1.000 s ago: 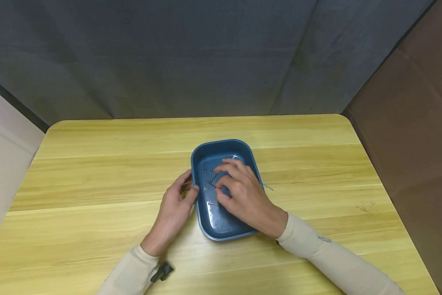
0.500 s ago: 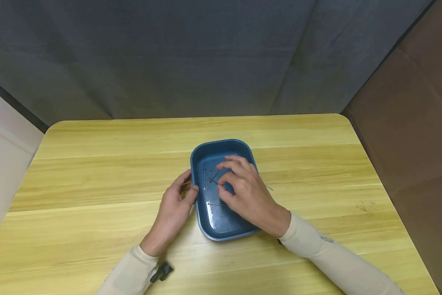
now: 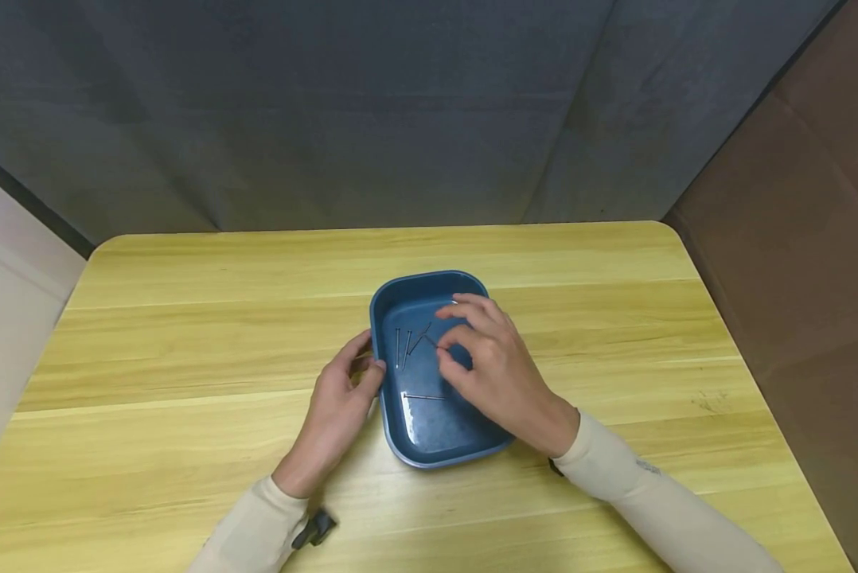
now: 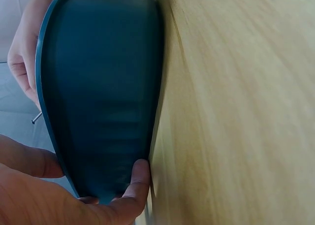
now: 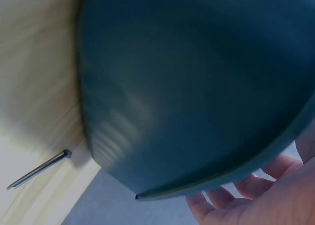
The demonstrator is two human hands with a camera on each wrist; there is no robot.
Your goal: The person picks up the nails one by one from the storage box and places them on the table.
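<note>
Against a grey curtain, on a yellow wooden bench (image 3: 185, 334), the left hand (image 3: 343, 394) grips the rim of a blue tray (image 3: 418, 442) mid-bench while the right hand (image 3: 489, 366), fingers curled, pinches a nail (image 3: 430, 341) inside it.

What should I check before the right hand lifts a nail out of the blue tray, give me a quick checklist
1. Tray steadied: left hand grips the left rim of the blue tray with its thumb on the edge. Ok.
2. Tray flat on the table: ok.
3. Nail in grasp: right hand has thumb and forefinger curled at a nail; whether they actually pinch it, cannot tell.
4. Other nails clear of the grasp: two upright ones and one lying crosswise sit apart from the fingers. Ok.
5. All nails inside the tray: not ok, a stray nail lies on the table beside it.
</note>
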